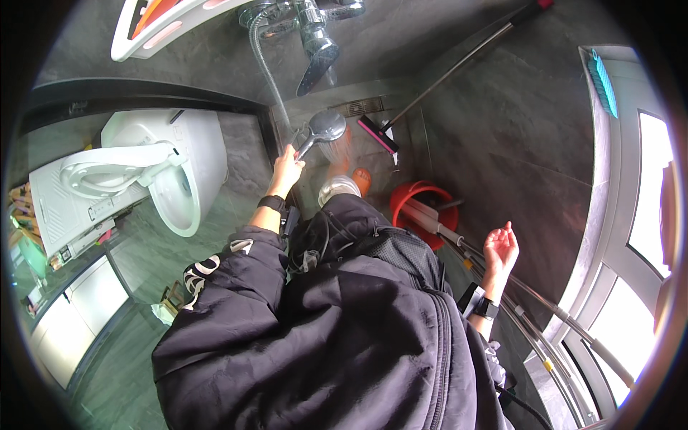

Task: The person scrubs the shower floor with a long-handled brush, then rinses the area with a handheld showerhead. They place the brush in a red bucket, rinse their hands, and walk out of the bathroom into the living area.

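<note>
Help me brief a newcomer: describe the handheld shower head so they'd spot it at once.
Find the white toilet. Right of it, the left grip holds the silvery shower head. Unlike the chrome wall mixer above, it is round-faced and held free.

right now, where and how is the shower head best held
The shower head is likely best held by its handle, coming from the near left: the slim handle slants back that way, while the broad, round end faces down and sprays water. The left hand grips it there.
</note>
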Available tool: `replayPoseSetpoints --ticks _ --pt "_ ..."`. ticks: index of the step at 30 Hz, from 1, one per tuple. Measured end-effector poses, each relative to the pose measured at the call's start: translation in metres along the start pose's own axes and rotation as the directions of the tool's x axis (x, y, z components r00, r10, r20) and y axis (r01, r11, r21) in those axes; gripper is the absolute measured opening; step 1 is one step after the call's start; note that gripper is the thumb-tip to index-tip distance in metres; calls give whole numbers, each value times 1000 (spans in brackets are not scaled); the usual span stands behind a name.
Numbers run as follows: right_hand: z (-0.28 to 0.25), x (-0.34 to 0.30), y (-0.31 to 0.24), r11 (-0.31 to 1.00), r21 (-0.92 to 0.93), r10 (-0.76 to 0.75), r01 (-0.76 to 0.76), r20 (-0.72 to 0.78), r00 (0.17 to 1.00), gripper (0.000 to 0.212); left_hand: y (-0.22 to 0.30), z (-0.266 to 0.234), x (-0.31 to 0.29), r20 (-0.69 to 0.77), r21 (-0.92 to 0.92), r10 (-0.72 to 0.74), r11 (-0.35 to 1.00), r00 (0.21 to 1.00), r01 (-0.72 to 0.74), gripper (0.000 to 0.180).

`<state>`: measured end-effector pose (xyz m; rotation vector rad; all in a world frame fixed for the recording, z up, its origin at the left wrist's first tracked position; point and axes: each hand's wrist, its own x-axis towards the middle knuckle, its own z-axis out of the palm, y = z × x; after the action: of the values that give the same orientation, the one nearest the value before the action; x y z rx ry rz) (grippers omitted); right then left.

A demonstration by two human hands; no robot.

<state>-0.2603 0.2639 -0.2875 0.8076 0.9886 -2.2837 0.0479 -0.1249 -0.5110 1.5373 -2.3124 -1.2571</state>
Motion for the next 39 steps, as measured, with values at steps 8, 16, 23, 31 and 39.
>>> replayPoseSetpoints --ticks 8,16,23,31,39 --pt "-3 0 0 1000 -14 12 -12 13 1000 17 0 1 -4 -36 13 -28 1000 999 28 34" --pt "-5 2 -2 1000 14 6 -7 15 1000 17 3 -5 -4 -90 -2 -62 998 994 62 33" --pt "-6 -3 -4 1000 15 0 0 20 1000 18 4 -7 -3 -46 28 -155 987 987 156 33" --pt "-4 0 -1 1000 11 3 -3 -4 1000 18 10 -9 -7 -80 31 -104 994 991 107 34" --pt "1 -1 3 1000 -27 3 -4 -9 1000 18 24 -11 -8 -75 1 -162 987 984 163 32"
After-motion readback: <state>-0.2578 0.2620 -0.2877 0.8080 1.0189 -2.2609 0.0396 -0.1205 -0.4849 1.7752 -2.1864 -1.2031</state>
